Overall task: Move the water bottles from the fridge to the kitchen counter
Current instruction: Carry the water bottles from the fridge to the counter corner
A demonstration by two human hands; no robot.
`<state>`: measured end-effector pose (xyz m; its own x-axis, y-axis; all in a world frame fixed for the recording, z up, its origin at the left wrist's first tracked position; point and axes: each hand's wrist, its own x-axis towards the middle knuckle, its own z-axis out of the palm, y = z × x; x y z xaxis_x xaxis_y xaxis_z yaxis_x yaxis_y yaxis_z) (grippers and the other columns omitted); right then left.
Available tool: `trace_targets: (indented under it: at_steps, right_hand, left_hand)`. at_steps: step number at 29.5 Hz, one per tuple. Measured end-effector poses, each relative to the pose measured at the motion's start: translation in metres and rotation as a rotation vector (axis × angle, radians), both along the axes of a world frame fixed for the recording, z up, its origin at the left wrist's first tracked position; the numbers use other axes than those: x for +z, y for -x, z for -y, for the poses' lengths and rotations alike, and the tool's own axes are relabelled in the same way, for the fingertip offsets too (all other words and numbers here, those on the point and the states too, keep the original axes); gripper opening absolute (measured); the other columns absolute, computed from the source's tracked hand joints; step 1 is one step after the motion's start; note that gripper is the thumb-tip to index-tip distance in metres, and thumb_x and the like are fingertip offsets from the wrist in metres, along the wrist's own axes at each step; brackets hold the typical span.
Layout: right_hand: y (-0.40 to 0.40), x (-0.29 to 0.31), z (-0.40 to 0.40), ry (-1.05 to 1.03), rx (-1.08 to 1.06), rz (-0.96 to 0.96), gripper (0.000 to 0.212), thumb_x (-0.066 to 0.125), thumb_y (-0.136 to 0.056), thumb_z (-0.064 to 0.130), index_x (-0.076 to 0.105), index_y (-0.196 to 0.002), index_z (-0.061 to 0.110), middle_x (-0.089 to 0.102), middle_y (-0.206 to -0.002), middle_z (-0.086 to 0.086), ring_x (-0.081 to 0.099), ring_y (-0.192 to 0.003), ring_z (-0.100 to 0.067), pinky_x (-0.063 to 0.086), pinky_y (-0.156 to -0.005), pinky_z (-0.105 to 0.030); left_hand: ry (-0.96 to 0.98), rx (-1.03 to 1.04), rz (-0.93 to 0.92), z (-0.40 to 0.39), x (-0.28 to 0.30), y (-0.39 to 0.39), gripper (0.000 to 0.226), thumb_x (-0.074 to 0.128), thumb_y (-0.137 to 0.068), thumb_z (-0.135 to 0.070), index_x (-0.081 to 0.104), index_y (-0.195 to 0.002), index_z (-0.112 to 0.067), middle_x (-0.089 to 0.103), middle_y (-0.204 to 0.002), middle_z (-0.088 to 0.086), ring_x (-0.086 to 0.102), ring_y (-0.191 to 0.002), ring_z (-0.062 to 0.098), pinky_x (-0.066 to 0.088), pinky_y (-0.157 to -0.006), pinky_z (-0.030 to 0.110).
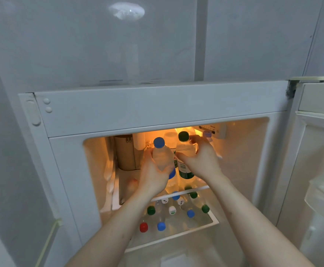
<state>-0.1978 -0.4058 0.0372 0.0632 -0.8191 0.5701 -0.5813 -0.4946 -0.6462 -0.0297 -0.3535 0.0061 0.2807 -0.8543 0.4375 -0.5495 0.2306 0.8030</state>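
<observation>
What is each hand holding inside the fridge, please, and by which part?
The left hand grips the blue-capped bottle round its body; the right hand grips the green-capped bottle round its upper body.

Green-capped bottle (pixel 184 151) partly hidden by right hand (pixel 201 160) fingers (pixel 194 138)

A warm orange lamp glows at the back of the open white fridge compartment (pixel 176 151), lighting the clear plastic bottles from behind. Outside it the light is dim, cool and grey. A soft oval glare (pixel 126 11) sits on the glossy upper door. Straight edges bow from wide-angle distortion; detail is slightly soft throughout.
</observation>
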Motion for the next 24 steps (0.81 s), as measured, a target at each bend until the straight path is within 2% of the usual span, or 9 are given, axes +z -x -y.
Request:
trace_targets:
  at_steps: [2, 4, 7, 10, 12, 16, 20, 22, 24]
  right_hand:
    - [0.000, -0.004, -0.008, -0.001, 0.012, 0.024, 0.062, 0.081, -0.080, 0.048, 0.056, -0.133, 0.029, 0.065, -0.130, 0.007, 0.061, -0.114, -0.018, 0.053, -0.086, -0.033]
    - [0.000, -0.006, -0.020, -0.058, 0.081, 0.086, 0.055, 0.078, -0.086, 0.040, 0.052, -0.133, 0.028, 0.066, -0.121, 0.012, 0.063, -0.102, -0.010, 0.048, -0.078, -0.023]
    - [0.002, -0.012, -0.039, -0.053, 0.149, 0.170, 0.048, 0.079, -0.087, 0.034, 0.054, -0.128, 0.032, 0.066, -0.117, 0.017, 0.063, -0.106, -0.003, 0.045, -0.078, -0.014]
    - [0.006, -0.010, -0.062, -0.034, 0.149, 0.259, 0.045, 0.082, -0.087, 0.023, 0.057, -0.124, 0.032, 0.061, -0.108, 0.031, 0.055, -0.102, 0.019, 0.042, -0.075, -0.003]
    - [0.009, -0.006, -0.078, -0.006, 0.145, 0.325, 0.045, 0.082, -0.087, 0.017, 0.060, -0.123, 0.031, 0.061, -0.101, 0.037, 0.054, -0.102, 0.022, 0.044, -0.076, -0.001]
    - [0.007, -0.004, -0.120, 0.016, 0.232, 0.353, 0.045, 0.081, -0.086, 0.012, 0.062, -0.119, 0.037, 0.060, -0.105, 0.047, 0.058, -0.105, 0.017, 0.047, -0.079, -0.003]
    - [0.004, -0.014, -0.156, -0.036, 0.280, 0.303, 0.058, 0.085, -0.083, 0.023, 0.062, -0.136, 0.030, 0.067, -0.127, 0.022, 0.060, -0.118, 0.002, 0.052, -0.092, -0.018]
    - [0.002, -0.020, -0.176, -0.073, 0.308, 0.286, 0.062, 0.086, -0.081, 0.028, 0.062, -0.138, 0.031, 0.066, -0.131, 0.019, 0.061, -0.122, -0.005, 0.055, -0.098, -0.031]
    - [-0.009, -0.029, -0.198, -0.114, 0.374, 0.262, 0.058, 0.087, -0.081, 0.026, 0.064, -0.134, 0.033, 0.068, -0.126, 0.021, 0.062, -0.121, -0.006, 0.055, -0.100, -0.035]
  left_hand:
    - [0.003, -0.007, -0.018, -0.013, 0.002, 0.001, 0.046, 0.082, -0.085, -0.017, 0.051, -0.115, -0.032, 0.060, -0.106, -0.010, 0.059, -0.094, 0.004, 0.049, -0.079, 0.019]
    - [0.029, -0.005, -0.022, -0.024, -0.001, -0.001, 0.038, 0.079, -0.085, -0.011, 0.055, -0.103, -0.034, 0.062, -0.096, -0.011, 0.060, -0.087, 0.004, 0.047, -0.074, 0.017]
    - [0.051, 0.013, -0.047, -0.045, -0.006, -0.003, 0.050, 0.082, -0.081, -0.017, 0.051, -0.113, -0.039, 0.062, -0.102, -0.015, 0.061, -0.094, 0.001, 0.048, -0.077, 0.021]
    - [0.056, 0.001, -0.045, -0.069, -0.007, -0.006, 0.065, 0.087, -0.077, -0.020, 0.047, -0.124, -0.041, 0.061, -0.110, -0.020, 0.060, -0.103, 0.003, 0.051, -0.084, 0.024]
    - [0.059, -0.030, -0.037, -0.092, -0.005, -0.008, 0.068, 0.086, -0.078, -0.020, 0.048, -0.130, -0.039, 0.061, -0.116, -0.018, 0.059, -0.109, 0.005, 0.054, -0.092, 0.032]
    - [0.021, -0.034, -0.037, -0.152, -0.009, -0.017, 0.065, 0.085, -0.079, -0.023, 0.049, -0.128, -0.046, 0.061, -0.116, -0.024, 0.060, -0.111, 0.004, 0.057, -0.094, 0.037]
    - [-0.030, -0.088, -0.043, -0.214, -0.013, -0.024, 0.068, 0.086, -0.078, -0.017, 0.052, -0.127, -0.049, 0.064, -0.121, -0.018, 0.063, -0.113, 0.011, 0.059, -0.091, 0.038]
    - [-0.053, -0.070, -0.035, -0.240, -0.018, -0.030, 0.069, 0.086, -0.077, -0.015, 0.054, -0.128, -0.047, 0.065, -0.124, -0.018, 0.063, -0.116, 0.009, 0.058, -0.093, 0.037]
    - [-0.097, -0.047, -0.034, -0.269, -0.028, -0.040, 0.070, 0.087, -0.076, -0.014, 0.055, -0.130, -0.045, 0.065, -0.126, -0.020, 0.062, -0.119, 0.006, 0.055, -0.097, 0.035]
